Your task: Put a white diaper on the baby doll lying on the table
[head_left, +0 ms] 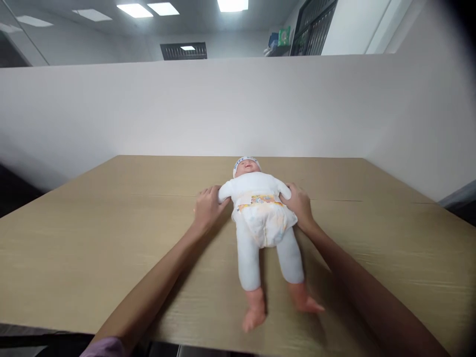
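A baby doll [262, 218] lies on its back on the wooden table [92, 238], head away from me, bare feet toward me. It wears a white suit, a printed diaper [266, 223] and a small cap. My left hand [207, 207] is curled around the doll's arm on the left side. My right hand [299, 204] grips the doll's other arm beside the diaper waistband. Both forearms reach in from the near edge.
A white partition wall [186, 109] stands along the table's far edge and continues on the right side. The table's near edge runs along the bottom of the view, with dark floor beyond at left.
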`<action>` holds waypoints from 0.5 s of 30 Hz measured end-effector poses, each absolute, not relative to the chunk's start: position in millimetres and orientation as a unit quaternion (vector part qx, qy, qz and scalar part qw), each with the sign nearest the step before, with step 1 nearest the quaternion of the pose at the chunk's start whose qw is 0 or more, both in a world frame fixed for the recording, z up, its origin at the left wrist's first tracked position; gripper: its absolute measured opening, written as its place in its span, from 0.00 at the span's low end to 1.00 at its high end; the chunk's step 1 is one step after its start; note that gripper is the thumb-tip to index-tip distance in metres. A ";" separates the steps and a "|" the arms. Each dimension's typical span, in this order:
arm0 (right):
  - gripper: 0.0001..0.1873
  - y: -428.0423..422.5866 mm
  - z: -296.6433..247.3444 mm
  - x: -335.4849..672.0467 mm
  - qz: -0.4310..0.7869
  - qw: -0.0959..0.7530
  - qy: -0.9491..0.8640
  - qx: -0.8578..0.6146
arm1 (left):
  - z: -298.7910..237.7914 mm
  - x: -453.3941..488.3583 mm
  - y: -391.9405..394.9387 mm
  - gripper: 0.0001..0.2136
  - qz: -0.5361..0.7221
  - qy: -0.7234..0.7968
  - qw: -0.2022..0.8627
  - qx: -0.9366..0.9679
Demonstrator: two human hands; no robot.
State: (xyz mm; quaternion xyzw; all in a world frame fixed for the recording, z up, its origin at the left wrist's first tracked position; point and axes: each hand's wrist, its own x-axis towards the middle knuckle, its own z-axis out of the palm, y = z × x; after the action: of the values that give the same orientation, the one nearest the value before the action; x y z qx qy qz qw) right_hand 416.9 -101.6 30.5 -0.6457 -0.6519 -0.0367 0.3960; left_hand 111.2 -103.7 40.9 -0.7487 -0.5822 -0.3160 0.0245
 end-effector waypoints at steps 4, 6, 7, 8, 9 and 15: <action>0.14 -154.1 81.0 426.4 0.004 0.440 -0.664 -0.605 | 85.2 116.7 -187.3 0.17 -0.355 -0.602 -0.074 -0.712; 0.16 -192.1 101.6 431.1 0.029 0.439 -0.690 -0.574 | 96.6 119.7 -242.4 0.19 -0.364 -0.608 -0.129 -0.694; 0.16 -212.7 109.5 433.0 0.041 0.433 -0.704 -0.562 | 97.7 121.0 -271.8 0.20 -0.371 -0.606 -0.152 -0.687; 0.17 -233.7 115.3 434.8 0.052 0.423 -0.717 -0.551 | 95.5 122.0 -301.7 0.20 -0.378 -0.601 -0.175 -0.681; 0.17 -254.7 119.0 436.3 0.063 0.412 -0.731 -0.541 | 90.0 122.7 -331.7 0.20 -0.382 -0.590 -0.205 -0.681; 0.17 -366.9 94.3 435.8 0.114 0.362 -0.794 -0.475 | 14.8 114.6 -488.3 0.24 -0.384 -0.565 -0.352 -0.640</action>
State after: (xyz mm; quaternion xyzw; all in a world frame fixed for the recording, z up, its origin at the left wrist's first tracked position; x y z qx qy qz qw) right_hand 435.8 -366.9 94.3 -0.4753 -0.7938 0.1138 0.3619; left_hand 114.6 -488.3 14.8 -0.6401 -0.5650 -0.3837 -0.3519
